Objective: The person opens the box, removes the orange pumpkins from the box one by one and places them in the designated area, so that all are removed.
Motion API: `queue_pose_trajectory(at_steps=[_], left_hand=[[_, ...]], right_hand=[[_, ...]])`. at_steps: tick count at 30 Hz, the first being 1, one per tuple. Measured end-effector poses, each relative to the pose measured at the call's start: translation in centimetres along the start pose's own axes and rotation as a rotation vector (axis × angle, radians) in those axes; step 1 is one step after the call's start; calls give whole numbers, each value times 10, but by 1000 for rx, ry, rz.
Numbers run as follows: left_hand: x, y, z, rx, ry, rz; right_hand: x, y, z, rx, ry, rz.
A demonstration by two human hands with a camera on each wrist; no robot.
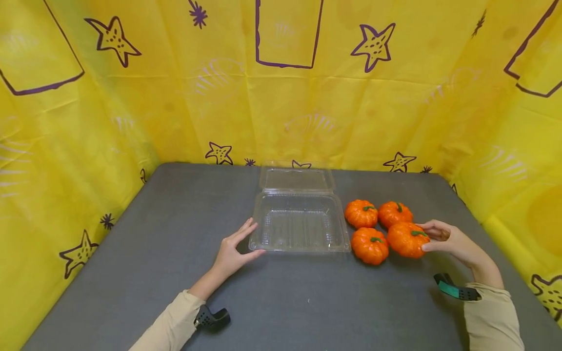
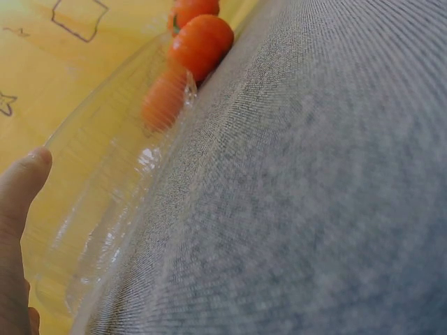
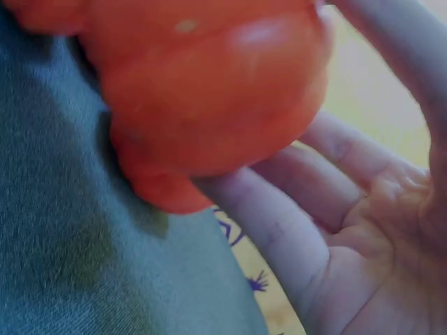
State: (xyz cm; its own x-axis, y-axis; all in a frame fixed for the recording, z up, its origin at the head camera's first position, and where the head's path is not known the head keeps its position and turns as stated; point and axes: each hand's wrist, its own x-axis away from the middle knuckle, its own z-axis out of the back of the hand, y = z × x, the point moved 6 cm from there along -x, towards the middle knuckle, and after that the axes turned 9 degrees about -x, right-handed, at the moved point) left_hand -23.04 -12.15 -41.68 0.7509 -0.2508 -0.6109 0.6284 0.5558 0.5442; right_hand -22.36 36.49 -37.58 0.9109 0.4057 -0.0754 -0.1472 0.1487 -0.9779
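My right hand [image 1: 454, 243] holds a small orange toy pumpkin [image 1: 405, 240] with a green stem, thumb on its near side and fingers behind. In the right wrist view the pumpkin [image 3: 216, 91] looks tilted and partly raised off the table. Three similar pumpkins sit close by: one at front left [image 1: 370, 246], one at back left [image 1: 361, 214] and one at the back [image 1: 394, 213]. At the near left corner of a clear plastic clamshell container [image 1: 294, 236], my left hand [image 1: 230, 252] rests with fingers and thumb spread along the rim. The container's lid [image 1: 297, 179] lies folded back.
The grey table [image 1: 281, 302] runs back to a yellow patterned cloth [image 1: 272, 112] that surrounds it on the far side and both flanks. The pumpkins stand just right of the container. A dark wrist band [image 1: 212, 318] is on the left sleeve.
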Motion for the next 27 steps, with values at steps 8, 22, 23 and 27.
queue_pose_trajectory(at_steps=[8, 22, 23, 27], left_hand=[[-7, 30, 14, 8, 12, -15], [2, 4, 2, 9, -1, -25], [3, 3, 2, 3, -4, -10], [6, -1, 6, 5, -30, 43]], right_hand=[[2, 8, 0, 110, 4, -70], [4, 26, -6, 151, -42, -198], [5, 26, -8, 147, -56, -197], [8, 24, -16, 119, -98, -157]])
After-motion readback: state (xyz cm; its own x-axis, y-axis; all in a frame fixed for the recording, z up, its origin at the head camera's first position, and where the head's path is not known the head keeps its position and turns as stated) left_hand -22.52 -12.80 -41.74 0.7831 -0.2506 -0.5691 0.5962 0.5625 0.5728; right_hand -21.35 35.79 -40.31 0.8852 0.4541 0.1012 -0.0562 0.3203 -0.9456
